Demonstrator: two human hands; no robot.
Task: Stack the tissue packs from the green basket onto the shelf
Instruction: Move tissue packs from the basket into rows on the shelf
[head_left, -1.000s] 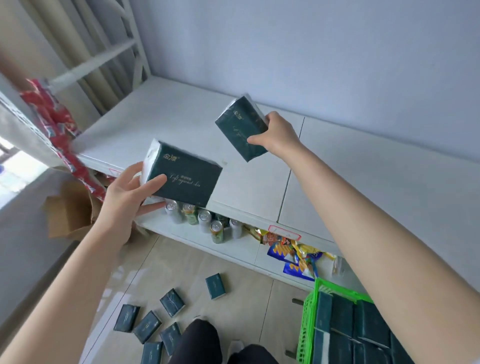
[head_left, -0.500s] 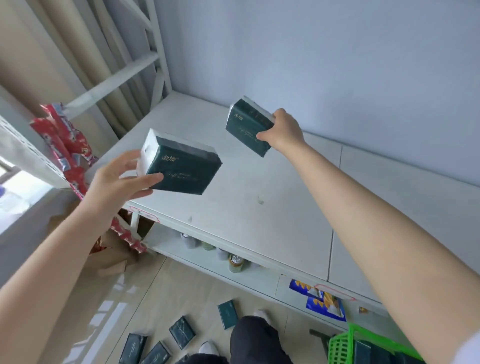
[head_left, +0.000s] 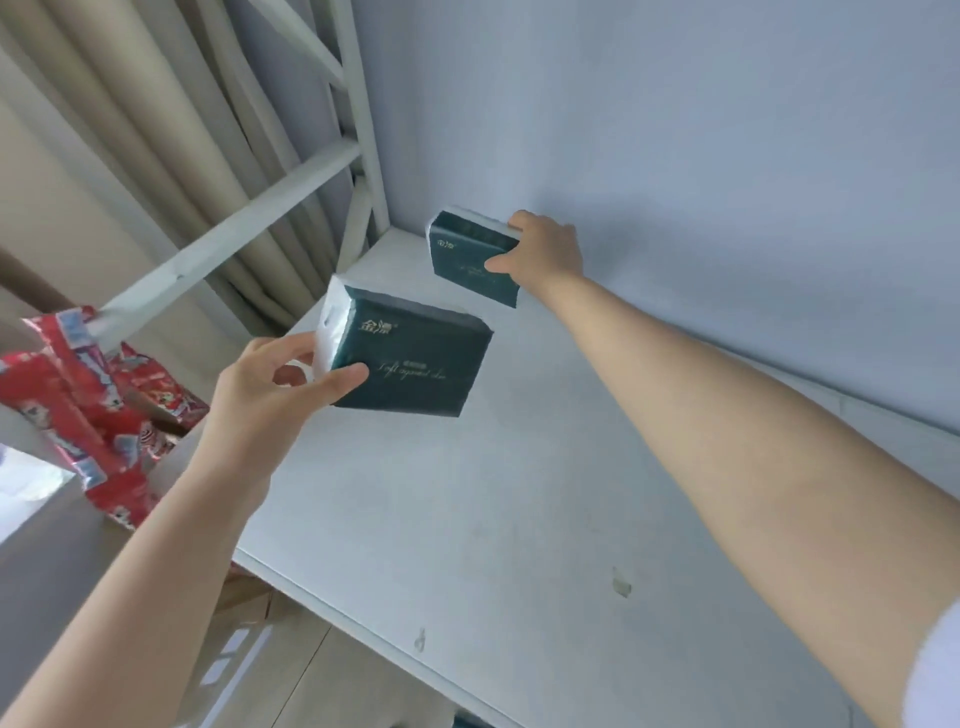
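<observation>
Two dark green tissue packs with gold lettering are in my hands above the white shelf (head_left: 519, 493). My right hand (head_left: 545, 249) grips one tissue pack (head_left: 470, 260) at the shelf's far left corner, close to the wall; whether it touches the board I cannot tell. My left hand (head_left: 270, 395) pinches the second tissue pack (head_left: 410, 364) by its white end, holding it in the air over the shelf's left part. The green basket is out of view.
The blue-grey wall (head_left: 675, 130) stands right behind the shelf. A white shelf frame with a slanted bar (head_left: 234, 228) rises at the left, with beige curtains behind. Red snack packages (head_left: 83, 410) hang at the left edge. Floor tiles show below the shelf's front edge.
Both hands have moved forward and left with their packs. The right one has reached the back corner by the wall. The view has tilted up, so basket and floor packs dropped out.
</observation>
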